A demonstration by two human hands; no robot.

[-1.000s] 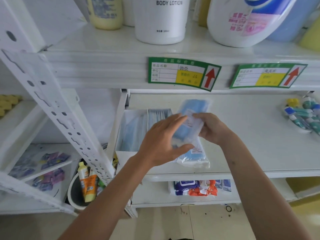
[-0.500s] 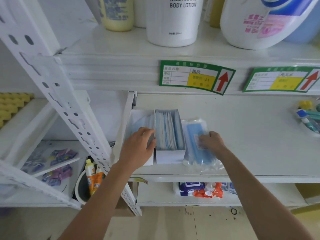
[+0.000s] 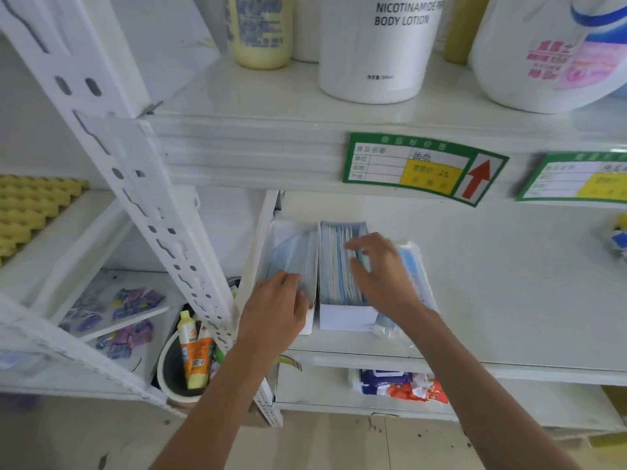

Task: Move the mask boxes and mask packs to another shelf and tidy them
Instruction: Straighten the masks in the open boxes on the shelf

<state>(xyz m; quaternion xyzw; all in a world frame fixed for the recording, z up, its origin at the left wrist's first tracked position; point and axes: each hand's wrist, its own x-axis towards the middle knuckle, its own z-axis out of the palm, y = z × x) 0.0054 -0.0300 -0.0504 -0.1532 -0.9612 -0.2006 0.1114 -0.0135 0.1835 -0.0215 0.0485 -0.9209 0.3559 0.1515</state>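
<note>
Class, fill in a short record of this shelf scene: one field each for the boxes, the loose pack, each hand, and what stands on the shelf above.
left box: open, holds blue masks
right box: open, packed with masks, beside the left box
mask pack: lies right of the boxes
left hand: rests on the left box's front
right hand: fingers spread over the right box and pack
shelf above: lotion bottle

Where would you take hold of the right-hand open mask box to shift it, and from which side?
Probably grip the right mask box by its plain white front end, coming from the shelf's open front. The left mask box touches one long side, the mask pack lies against the other, and its open top shows only loose masks.
</note>
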